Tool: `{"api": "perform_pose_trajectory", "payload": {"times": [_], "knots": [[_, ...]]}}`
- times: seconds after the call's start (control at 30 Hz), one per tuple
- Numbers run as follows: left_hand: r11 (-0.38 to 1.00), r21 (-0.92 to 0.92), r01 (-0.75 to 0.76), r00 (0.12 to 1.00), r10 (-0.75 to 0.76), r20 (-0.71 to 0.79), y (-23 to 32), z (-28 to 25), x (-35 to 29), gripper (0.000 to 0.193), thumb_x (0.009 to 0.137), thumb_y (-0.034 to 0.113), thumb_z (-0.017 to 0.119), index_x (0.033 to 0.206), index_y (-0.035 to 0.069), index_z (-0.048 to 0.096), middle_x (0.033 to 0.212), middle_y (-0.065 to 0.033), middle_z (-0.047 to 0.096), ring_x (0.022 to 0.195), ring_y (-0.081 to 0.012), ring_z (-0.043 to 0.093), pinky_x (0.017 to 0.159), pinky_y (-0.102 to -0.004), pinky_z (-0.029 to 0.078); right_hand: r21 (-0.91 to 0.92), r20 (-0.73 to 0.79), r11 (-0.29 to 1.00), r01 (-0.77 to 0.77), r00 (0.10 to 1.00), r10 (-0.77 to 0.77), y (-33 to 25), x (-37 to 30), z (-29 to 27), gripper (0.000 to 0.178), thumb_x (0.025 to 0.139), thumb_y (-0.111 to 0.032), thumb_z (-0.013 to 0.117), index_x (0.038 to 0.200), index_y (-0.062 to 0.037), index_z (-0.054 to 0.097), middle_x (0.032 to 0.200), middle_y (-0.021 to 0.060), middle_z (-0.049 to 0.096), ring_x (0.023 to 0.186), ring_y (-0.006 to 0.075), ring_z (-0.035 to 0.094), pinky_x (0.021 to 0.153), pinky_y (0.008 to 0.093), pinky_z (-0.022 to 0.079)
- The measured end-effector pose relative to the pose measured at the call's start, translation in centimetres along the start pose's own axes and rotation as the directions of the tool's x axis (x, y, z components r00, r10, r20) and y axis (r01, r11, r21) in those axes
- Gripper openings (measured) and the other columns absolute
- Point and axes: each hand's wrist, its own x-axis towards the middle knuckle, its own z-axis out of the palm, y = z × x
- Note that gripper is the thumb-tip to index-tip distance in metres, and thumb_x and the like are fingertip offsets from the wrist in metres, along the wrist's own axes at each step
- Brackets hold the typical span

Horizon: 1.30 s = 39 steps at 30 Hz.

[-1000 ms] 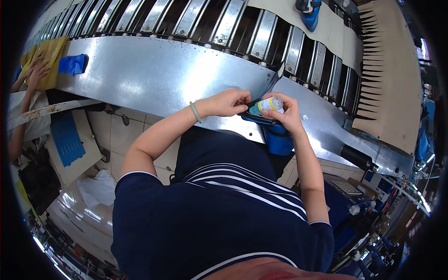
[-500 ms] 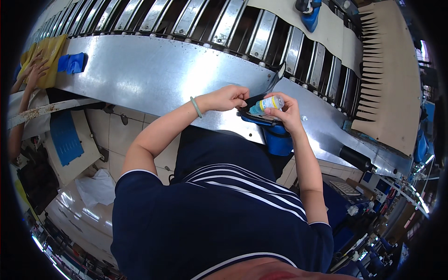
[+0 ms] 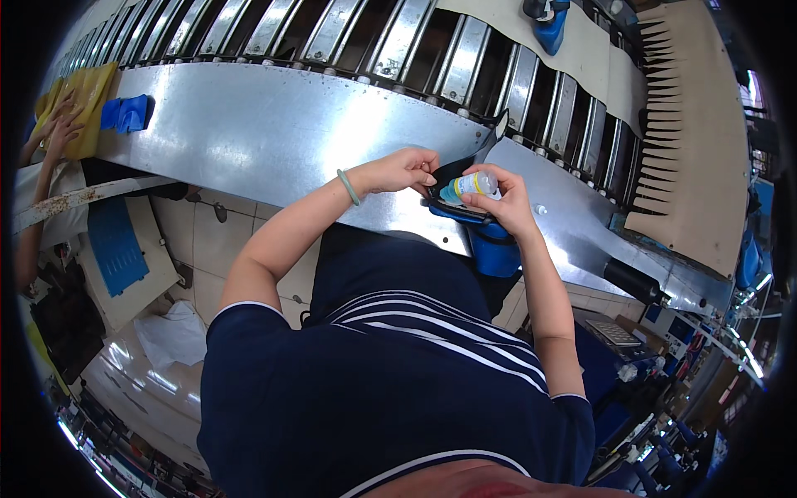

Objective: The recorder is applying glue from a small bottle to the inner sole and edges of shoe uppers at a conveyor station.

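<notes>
My right hand (image 3: 510, 207) is wrapped round a small clear squeeze bottle (image 3: 477, 184) with a white and yellow label. The bottle is tilted, its teal nozzle end pointing left and down onto a black piece (image 3: 448, 173) that looks like part of a shoe upper. A blue form (image 3: 496, 249) sits beneath and beside that piece, at the near edge of the metal bench. My left hand (image 3: 404, 172), a green bangle at its wrist, is closed with fingertips pinched at the left edge of the black piece. The fingers hide the exact grip.
Beyond the metal bench (image 3: 249, 116) runs a roller conveyor (image 3: 390, 41). A similar blue form (image 3: 551, 31) stands on a pale sheet there. A slit brown flap (image 3: 693, 141) hangs at right. Another person's hands (image 3: 62, 124) rest on yellow material at far left, near blue pieces (image 3: 126, 114).
The bottle and my right hand have shifted slightly left. My left hand has moved a little, still at the edge of the black piece.
</notes>
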Motion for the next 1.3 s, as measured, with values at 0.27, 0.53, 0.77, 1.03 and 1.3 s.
{"api": "perform_pose_trajectory", "payload": {"times": [0.27,0.53,0.77,1.03,1.3], "knots": [[0.999,-0.048,0.018,1.000,-0.018,-0.006,-0.8,-0.4,0.2,0.007,0.093,0.003,0.054,0.089,0.003,0.047,0.081,-0.0009,0.054,0.077,-0.0064,0.058,0.079,-0.0252,0.056,-0.015,-0.027,1.000,-0.013,1.000,0.013,0.0,0.1,0.1,0.033,0.071,-0.008,0.080,0.100,-0.0034,0.067,0.089,0.0027,0.068,0.082,0.0089,0.062,0.075,0.0235,0.049],[0.993,-0.105,0.049,0.999,-0.048,0.014,-0.8,-0.6,-0.1,0.007,0.093,0.006,0.053,0.091,0.004,0.047,0.085,-0.0019,0.056,0.083,-0.0092,0.061,0.083,-0.0267,0.055,0.077,-0.078,0.995,-0.063,0.995,0.069,0.6,0.0,0.1,0.031,0.070,-0.006,0.079,0.099,-0.0023,0.067,0.088,0.0034,0.068,0.080,0.0082,0.062,0.072,0.0225,0.049],[0.989,-0.146,0.037,0.999,-0.034,0.024,-1.3,-0.7,-0.1,0.005,0.094,0.006,0.053,0.093,0.003,0.048,0.089,-0.0032,0.057,0.086,-0.0117,0.063,0.085,-0.0275,0.055,0.077,-0.090,0.994,-0.080,0.992,0.087,0.8,0.1,0.1,0.031,0.070,-0.006,0.079,0.099,-0.0018,0.067,0.088,0.0043,0.068,0.078,0.0089,0.063,0.070,0.0227,0.051],[0.985,-0.170,0.030,0.999,-0.027,0.021,-1.8,-0.8,-0.1,0.006,0.094,0.006,0.053,0.093,0.003,0.047,0.090,-0.0034,0.056,0.087,-0.0120,0.062,0.086,-0.0283,0.054,0.127,-0.043,0.987,-0.099,0.993,0.106,0.3,0.2,0.1,0.032,0.072,-0.005,0.079,0.101,-0.0014,0.066,0.089,0.0041,0.067,0.079,0.0080,0.062,0.070,0.0212,0.050],[0.977,-0.214,0.009,1.000,-0.015,-0.025,-1.3,0.0,-0.7,0.011,0.094,0.006,0.053,0.090,0.005,0.043,0.082,0.0014,0.048,0.079,-0.0067,0.057,0.085,-0.0285,0.055,0.144,0.041,0.980,-0.139,0.990,0.135,-0.1,0.3,0.2,0.033,0.073,-0.005,0.079,0.103,-0.0015,0.065,0.090,0.0030,0.067,0.079,0.0074,0.061,0.071,0.0206,0.050]]}}
